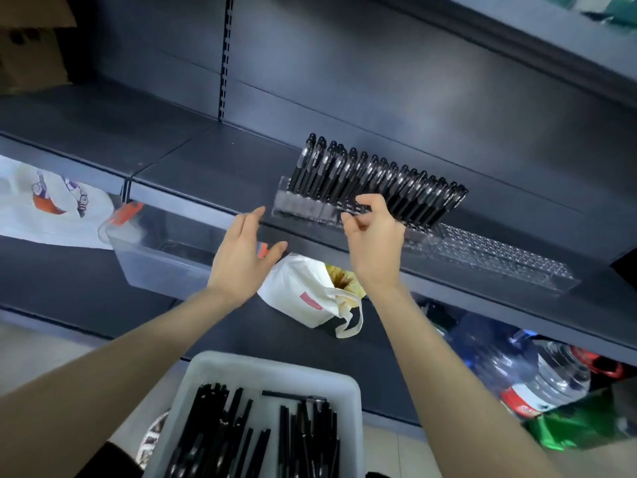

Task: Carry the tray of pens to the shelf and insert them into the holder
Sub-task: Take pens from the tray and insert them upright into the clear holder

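Note:
A clear plastic pen holder lies along the front of the dark shelf. Several black pens stand in its left part, and its right part is empty. A grey tray of several loose black pens sits at the bottom, below my arms. My right hand is raised in front of the holder's left part, fingers loosely curled, with nothing visibly in it. My left hand hovers open to the left of the holder, at the shelf's front edge.
A clear plastic bin sits under the shelf at left. A white cloth bag lies on the lower shelf. Large water bottles and a green pack are at lower right. A white printed bag hangs at far left.

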### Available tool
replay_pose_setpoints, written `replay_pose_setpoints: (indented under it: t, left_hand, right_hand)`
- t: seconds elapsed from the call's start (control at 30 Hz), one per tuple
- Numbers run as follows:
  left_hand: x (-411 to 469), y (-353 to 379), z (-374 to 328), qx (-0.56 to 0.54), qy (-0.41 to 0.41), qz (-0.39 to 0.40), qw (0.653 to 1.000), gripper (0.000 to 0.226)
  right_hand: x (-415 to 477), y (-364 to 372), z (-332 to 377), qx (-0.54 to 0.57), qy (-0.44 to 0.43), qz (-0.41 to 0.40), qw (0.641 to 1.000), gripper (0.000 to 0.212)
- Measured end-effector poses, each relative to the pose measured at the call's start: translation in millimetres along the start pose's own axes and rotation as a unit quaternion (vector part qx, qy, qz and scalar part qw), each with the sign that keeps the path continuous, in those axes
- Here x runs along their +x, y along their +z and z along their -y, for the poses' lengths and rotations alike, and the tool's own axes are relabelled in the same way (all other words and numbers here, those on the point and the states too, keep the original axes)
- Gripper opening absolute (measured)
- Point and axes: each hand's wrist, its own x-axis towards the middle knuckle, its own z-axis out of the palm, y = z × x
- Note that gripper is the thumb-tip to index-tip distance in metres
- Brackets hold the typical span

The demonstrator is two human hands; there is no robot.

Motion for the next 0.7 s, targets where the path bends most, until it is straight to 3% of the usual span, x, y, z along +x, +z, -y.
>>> replay_pose_setpoints:
  t: [0.2, 0.33, 0.57, 0.7]
  left_hand:
    - [-133, 1, 65, 0.074, -0.121, 0.143, 0.979, 0.058]
    - [-210, 0, 95, 0.139, -0.196, 0.187, 0.953, 0.062]
    - [-265, 7, 129, 0.211, -0.191, 0.209, 0.935, 0.072]
    - [-271, 14, 131, 0.219, -0.194, 0.202, 0.935, 0.071]
  right_hand:
    - [-132, 46, -49, 0.053, 0.077, 0.105, 0.990, 0.019]
    - [-218, 76, -77, 0.045, 0.152, 0.201, 0.967, 0.024]
    - [-296, 120, -96, 0.071, 0.346, 0.354, 0.866, 0.040]
    - [-309, 142, -97, 0.073, 0.374, 0.404, 0.832, 0.049]
